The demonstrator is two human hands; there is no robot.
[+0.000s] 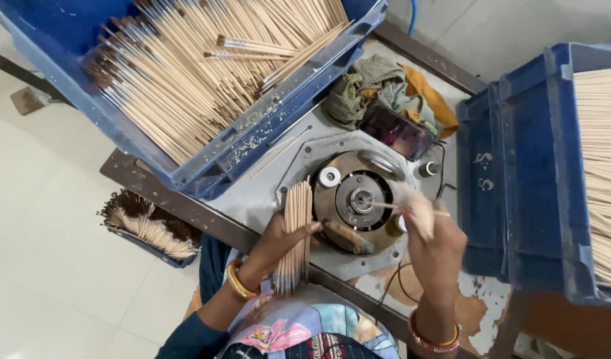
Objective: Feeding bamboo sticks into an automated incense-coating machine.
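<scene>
My left hand [279,242] grips a bundle of thin wooden brush handles [296,226], held upright beside the round metal machine head [357,199]. My right hand [432,242] holds a single wooden stick [392,206], its tip pointing into the centre hole of the machine head. The fingers of that hand are blurred. Both wrists wear bangles.
A blue crate [205,159] full of wooden brush handles stands at the upper left. Another blue crate [525,173] with sticks stands on the right. Crumpled cloths [378,86] and a dark phone [397,129] lie behind the machine. A low box of brushes [146,229] sits on the floor.
</scene>
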